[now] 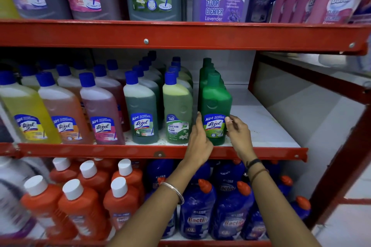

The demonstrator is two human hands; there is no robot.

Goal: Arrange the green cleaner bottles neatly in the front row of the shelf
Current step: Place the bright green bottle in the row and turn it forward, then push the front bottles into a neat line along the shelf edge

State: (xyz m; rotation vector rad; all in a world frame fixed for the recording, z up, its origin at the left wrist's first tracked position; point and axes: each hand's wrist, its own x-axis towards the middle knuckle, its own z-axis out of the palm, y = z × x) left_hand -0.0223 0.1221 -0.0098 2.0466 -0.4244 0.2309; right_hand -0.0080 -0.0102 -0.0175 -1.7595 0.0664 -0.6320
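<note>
A bright green cleaner bottle with a green cap stands upright at the front edge of the middle shelf, with several like it lined up behind. My left hand presses against its left side and my right hand touches its right side near the label, so both hands clasp it. To its left stand a pale green Bactin bottle and a dark green Lizol bottle, both with blue caps.
Yellow, orange and pink bottles fill the shelf's left part. Bare white shelf lies right of the green bottle. A red upright post bounds the right side. Large bottles stand above; orange and blue bottles below.
</note>
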